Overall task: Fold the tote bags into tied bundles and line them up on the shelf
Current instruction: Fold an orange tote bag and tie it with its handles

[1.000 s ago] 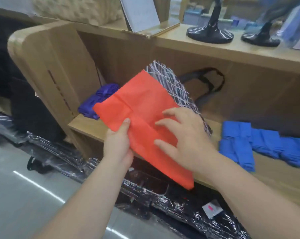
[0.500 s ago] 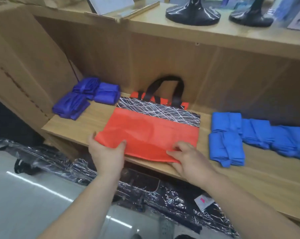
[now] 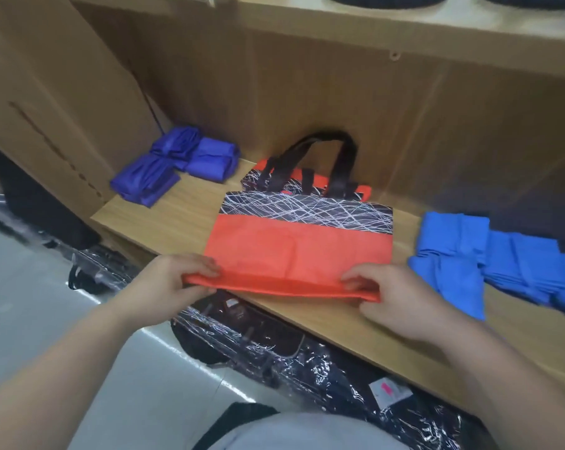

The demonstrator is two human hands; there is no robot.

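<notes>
Both your hands pinch the red tote bag (image 3: 294, 251) at mid-frame: left hand (image 3: 167, 284) on its lower-left corner, right hand (image 3: 394, 297) on its lower-right, over the shelf (image 3: 183, 209).

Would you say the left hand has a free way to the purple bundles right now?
Probably yes: bare shelf lies between the left hand and the purple bundles, though it must first release the red tote bag.

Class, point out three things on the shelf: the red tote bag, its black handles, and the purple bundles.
red tote bag (image 3: 294, 251), head view, on its plain red panel.
black handles (image 3: 347, 160), head view, on the right strap.
purple bundles (image 3: 144, 181), head view, on the front bundle.
</notes>
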